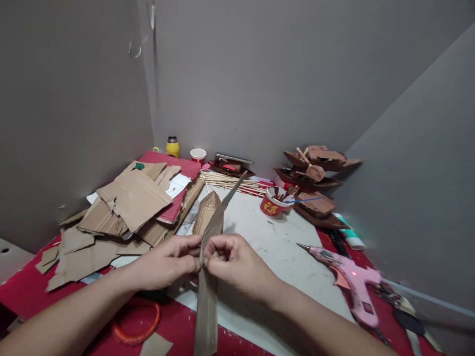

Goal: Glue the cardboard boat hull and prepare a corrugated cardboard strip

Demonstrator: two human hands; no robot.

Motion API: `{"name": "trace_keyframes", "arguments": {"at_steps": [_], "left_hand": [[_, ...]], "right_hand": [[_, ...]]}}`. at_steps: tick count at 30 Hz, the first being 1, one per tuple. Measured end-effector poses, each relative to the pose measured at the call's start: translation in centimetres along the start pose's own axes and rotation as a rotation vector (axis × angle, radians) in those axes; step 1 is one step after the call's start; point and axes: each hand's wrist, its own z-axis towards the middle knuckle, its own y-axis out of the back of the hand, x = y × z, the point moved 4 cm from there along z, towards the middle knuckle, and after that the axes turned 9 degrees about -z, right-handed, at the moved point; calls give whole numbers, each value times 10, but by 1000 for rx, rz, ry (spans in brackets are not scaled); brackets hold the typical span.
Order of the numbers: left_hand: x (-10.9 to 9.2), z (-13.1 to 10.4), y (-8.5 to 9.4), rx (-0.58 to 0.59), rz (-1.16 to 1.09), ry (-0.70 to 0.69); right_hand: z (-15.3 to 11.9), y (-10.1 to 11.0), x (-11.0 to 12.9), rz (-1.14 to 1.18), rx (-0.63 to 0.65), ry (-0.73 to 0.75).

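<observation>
A long, narrow strip of brown cardboard [207, 309] stands on edge in front of me, its far end rising to a point. My left hand [168, 262] pinches it from the left side around its middle. Facing it, my right hand [237, 264] grips the same strip with thumb and curled fingers. The fingertips of both hands almost meet at the strip. Just behind them a boat-shaped cardboard piece [204, 212] lies on the white board [293, 277].
Cardboard scraps [129, 198] pile up at the left. A pink glue gun [356, 282] lies right, near keys [408, 316]. Brown model boats [319, 163], a red paper cup [274, 202] and wooden sticks [237, 183] stand or lie behind. An orange scissor handle [137, 338] is front left.
</observation>
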Motion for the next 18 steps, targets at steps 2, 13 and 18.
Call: {"name": "trace_keyframes", "arguments": {"at_steps": [2,13,18], "left_hand": [[3,0,0,19,15,10],[23,8,8,-90,42,8],[28,9,13,-153,45,0]], "right_hand": [[1,-1,-3,-11,-4,-1],[5,5,-8,-41,36,-43],[7,14,-9,-242,16,-32]]}}
